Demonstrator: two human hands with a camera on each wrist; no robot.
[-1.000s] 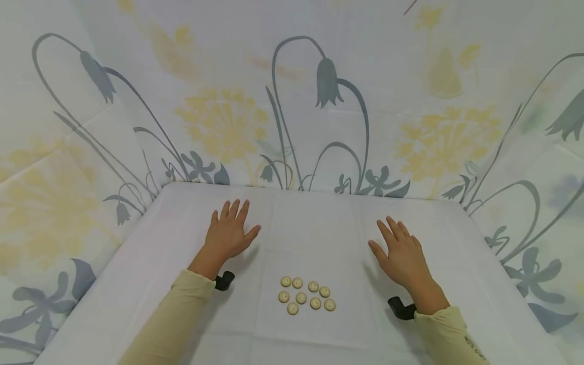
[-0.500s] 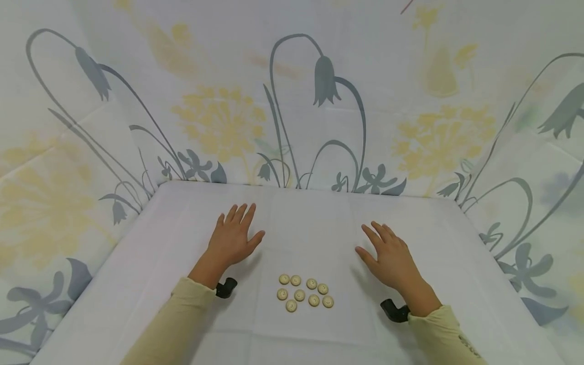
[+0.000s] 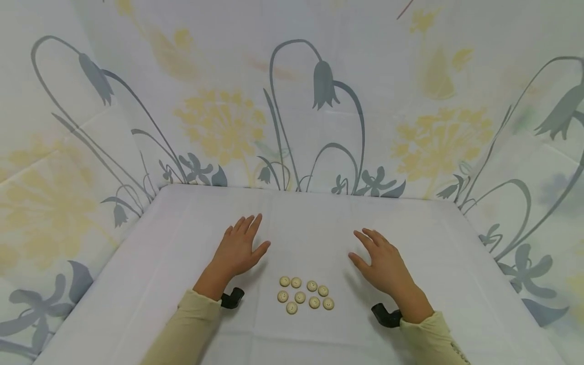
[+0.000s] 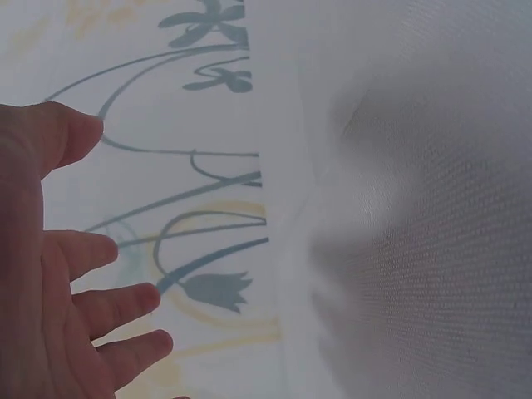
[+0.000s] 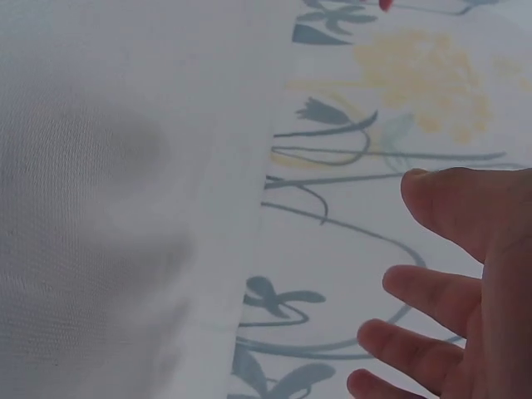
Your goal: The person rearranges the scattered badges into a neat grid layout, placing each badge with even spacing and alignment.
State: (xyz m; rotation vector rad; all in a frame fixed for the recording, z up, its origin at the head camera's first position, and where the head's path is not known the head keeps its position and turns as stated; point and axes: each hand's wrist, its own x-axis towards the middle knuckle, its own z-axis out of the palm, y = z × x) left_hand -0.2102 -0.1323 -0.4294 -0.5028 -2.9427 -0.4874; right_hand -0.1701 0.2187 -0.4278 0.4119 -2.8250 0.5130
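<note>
Over the past second, the left hand point(image 3: 236, 252) has drifted toward 4 o'clock and the right hand point(image 3: 386, 265) toward 8 o'clock, narrowing the gap between them; whether either sank nearer the desk point(image 3: 303, 228) is hard to tell.

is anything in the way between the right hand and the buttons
Nothing visible stands between the right hand and the buttons; the head view shows only white cloth there. The black piece at the right wrist juts inward, but stops short of them.
</note>
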